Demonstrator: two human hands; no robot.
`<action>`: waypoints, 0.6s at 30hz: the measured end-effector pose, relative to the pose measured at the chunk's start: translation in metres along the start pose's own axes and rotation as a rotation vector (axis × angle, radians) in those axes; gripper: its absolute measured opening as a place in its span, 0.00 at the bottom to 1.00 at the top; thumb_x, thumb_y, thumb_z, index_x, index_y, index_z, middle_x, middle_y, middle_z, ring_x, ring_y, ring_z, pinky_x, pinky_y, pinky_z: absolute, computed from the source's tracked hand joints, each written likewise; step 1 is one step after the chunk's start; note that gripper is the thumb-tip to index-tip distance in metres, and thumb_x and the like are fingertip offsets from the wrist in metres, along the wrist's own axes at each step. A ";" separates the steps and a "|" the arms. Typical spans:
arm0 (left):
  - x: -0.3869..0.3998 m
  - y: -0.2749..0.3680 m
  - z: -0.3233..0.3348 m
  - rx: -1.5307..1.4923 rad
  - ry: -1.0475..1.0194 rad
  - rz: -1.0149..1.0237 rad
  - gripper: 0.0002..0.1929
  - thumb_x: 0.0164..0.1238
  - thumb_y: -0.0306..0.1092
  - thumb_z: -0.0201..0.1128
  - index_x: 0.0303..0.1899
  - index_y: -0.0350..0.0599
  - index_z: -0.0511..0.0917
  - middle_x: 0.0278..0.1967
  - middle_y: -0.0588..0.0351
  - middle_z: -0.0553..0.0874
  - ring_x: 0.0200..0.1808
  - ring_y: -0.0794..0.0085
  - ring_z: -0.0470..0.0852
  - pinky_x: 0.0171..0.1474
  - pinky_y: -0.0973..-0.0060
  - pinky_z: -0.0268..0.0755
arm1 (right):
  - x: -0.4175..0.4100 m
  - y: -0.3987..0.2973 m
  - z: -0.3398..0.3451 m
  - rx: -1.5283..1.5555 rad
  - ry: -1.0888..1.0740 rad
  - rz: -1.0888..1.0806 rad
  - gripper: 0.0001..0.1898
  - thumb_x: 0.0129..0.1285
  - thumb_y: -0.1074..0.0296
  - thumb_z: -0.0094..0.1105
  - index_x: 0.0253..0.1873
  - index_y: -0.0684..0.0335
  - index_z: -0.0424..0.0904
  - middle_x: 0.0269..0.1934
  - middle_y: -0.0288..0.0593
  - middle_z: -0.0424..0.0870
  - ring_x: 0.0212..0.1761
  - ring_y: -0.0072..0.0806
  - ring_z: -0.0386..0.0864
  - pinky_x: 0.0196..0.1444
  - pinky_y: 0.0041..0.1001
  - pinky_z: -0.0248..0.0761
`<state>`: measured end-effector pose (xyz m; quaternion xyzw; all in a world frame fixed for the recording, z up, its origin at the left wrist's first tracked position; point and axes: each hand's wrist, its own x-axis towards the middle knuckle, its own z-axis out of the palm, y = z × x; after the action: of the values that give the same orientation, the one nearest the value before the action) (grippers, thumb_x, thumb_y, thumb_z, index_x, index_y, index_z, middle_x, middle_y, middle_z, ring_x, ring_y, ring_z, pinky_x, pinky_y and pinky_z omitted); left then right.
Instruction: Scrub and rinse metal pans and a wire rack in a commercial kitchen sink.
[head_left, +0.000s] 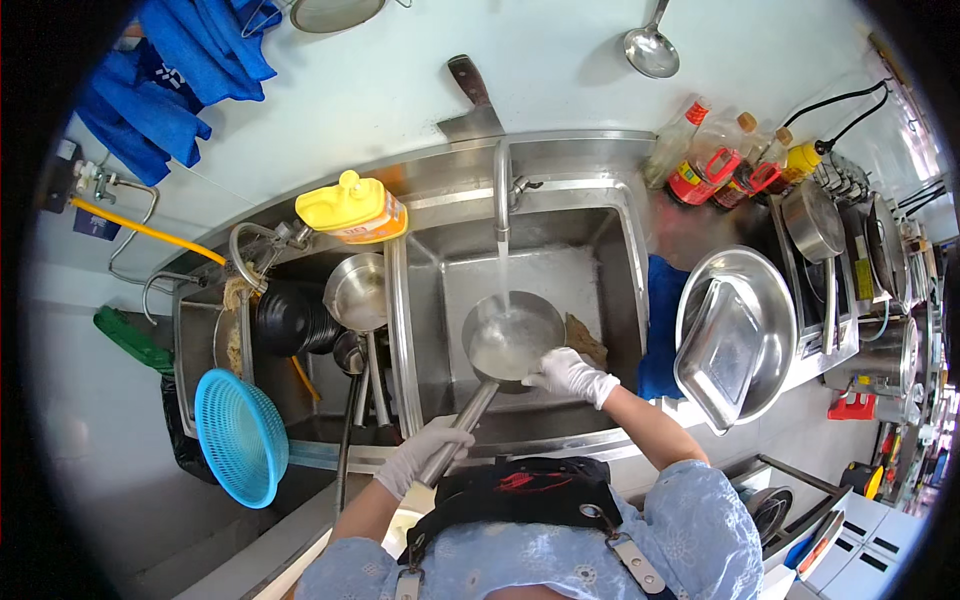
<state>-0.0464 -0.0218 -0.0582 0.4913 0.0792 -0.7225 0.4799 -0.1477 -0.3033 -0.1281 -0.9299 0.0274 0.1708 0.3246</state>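
Observation:
My left hand (425, 456), in a white glove, grips the long metal handle of a saucepan (484, 358). The pan is in the right basin of a stainless steel sink (427, 262), with cloudy water in it. A stream from the faucet (502, 187) runs down into the pan. My right hand (568, 375), also gloved, is at the pan's near right rim with its fingers curled. Whether those fingers pinch the rim or hold something small is hidden. A brown cloth or scourer (585, 341) lies on the basin floor, right of the pan.
The left basin holds black stacked bowls (289, 319) and saucepans (358, 289). A yellow detergent jug (352, 210) stands on the divider's back end. A blue plastic basket (241, 439) is at left. On the right are a steel bowl with a tray (724, 345) and sauce bottles (701, 169). A cleaver (472, 97) is against the wall.

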 end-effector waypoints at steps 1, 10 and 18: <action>0.000 -0.001 -0.003 0.242 0.090 0.035 0.19 0.57 0.32 0.63 0.49 0.36 0.70 0.29 0.56 0.76 0.21 0.77 0.75 0.22 0.79 0.68 | 0.009 0.000 0.001 0.207 -0.114 0.152 0.22 0.61 0.49 0.57 0.43 0.67 0.81 0.36 0.59 0.83 0.43 0.48 0.81 0.48 0.40 0.71; 0.011 -0.011 0.028 0.537 0.244 0.023 0.20 0.58 0.27 0.61 0.50 0.36 0.65 0.30 0.51 0.78 0.22 0.73 0.79 0.25 0.74 0.74 | 0.133 0.030 -0.014 2.409 0.523 0.376 0.24 0.67 0.49 0.48 0.52 0.66 0.77 0.47 0.53 0.81 0.52 0.46 0.76 0.57 0.40 0.65; 0.030 -0.003 0.022 0.456 0.240 0.129 0.25 0.57 0.26 0.59 0.56 0.34 0.60 0.30 0.53 0.74 0.22 0.73 0.77 0.23 0.73 0.71 | 0.110 -0.006 0.056 3.913 -0.241 0.577 0.23 0.68 0.51 0.43 0.57 0.61 0.75 0.53 0.46 0.79 0.58 0.42 0.73 0.62 0.42 0.61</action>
<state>-0.0645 -0.0517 -0.0718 0.6730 -0.0607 -0.6263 0.3889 -0.0605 -0.2576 -0.2027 -0.6781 -0.2499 -0.0023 -0.6912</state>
